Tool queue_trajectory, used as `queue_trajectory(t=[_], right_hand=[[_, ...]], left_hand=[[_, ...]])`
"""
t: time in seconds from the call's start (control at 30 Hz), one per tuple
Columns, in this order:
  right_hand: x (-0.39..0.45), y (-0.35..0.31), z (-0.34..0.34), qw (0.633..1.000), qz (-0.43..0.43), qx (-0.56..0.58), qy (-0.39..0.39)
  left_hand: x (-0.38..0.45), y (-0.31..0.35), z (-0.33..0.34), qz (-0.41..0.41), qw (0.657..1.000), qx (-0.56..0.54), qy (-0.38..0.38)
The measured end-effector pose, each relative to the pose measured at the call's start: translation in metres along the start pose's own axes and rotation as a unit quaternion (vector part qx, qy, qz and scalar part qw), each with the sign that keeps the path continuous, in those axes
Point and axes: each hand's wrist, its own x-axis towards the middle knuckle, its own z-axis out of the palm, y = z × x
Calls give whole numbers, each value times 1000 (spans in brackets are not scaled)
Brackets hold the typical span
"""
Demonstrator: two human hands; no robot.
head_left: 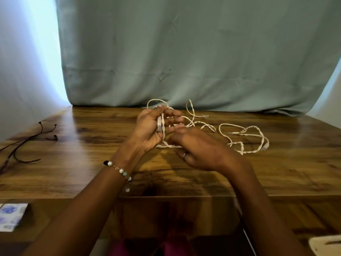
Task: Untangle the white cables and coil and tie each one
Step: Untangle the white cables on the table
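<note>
White cables [245, 137], connector within left fingers [171, 113]

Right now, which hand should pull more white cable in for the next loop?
Probably the right hand. The left hand already grips a plug end and strands of the white cables, while the right sits nearest the twisted slack on the table.
</note>
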Motion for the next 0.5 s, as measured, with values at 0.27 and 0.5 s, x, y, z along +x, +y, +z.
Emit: queue_trajectory(t=[0.27, 0.5], right_hand=[[-2, 31, -22, 952, 20, 280, 121], [-4, 67, -10, 928, 52, 329, 168]], left_hand=[[-16, -15, 8, -115, 966, 197, -120], [-18, -12, -11, -220, 932, 85, -275]])
